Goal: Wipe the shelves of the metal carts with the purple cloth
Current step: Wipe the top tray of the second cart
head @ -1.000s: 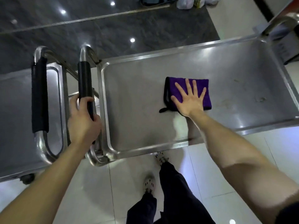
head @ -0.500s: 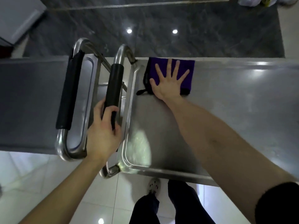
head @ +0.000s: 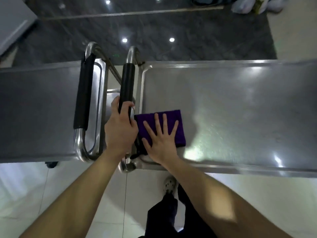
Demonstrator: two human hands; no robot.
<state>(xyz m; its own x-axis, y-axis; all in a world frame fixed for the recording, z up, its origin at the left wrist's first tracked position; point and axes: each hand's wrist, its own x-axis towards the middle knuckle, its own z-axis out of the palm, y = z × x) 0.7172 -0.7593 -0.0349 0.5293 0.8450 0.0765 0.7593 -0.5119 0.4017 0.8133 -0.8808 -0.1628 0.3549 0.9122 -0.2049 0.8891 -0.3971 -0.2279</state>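
Two metal carts stand side by side. The right cart's top shelf [head: 231, 103] fills the right half of the view. A folded purple cloth [head: 178, 122] lies at its near-left corner. My right hand [head: 161, 140] presses flat on the cloth with fingers spread. My left hand [head: 120, 129] grips the black-padded handle [head: 127, 83] of the right cart. The left cart's shelf [head: 37, 114] has its own black-padded handle [head: 83, 93].
Dark glossy floor lies beyond the carts, pale tiles under me. My legs and one shoe [head: 169, 185] are just below the right cart's near edge. Bags [head: 253, 6] sit at the far right. A caster [head: 51, 164] shows under the left cart.
My right hand has slid the cloth from the far-left corner of the right shelf back to the near-left corner. My left hand keeps its grip on the handle.
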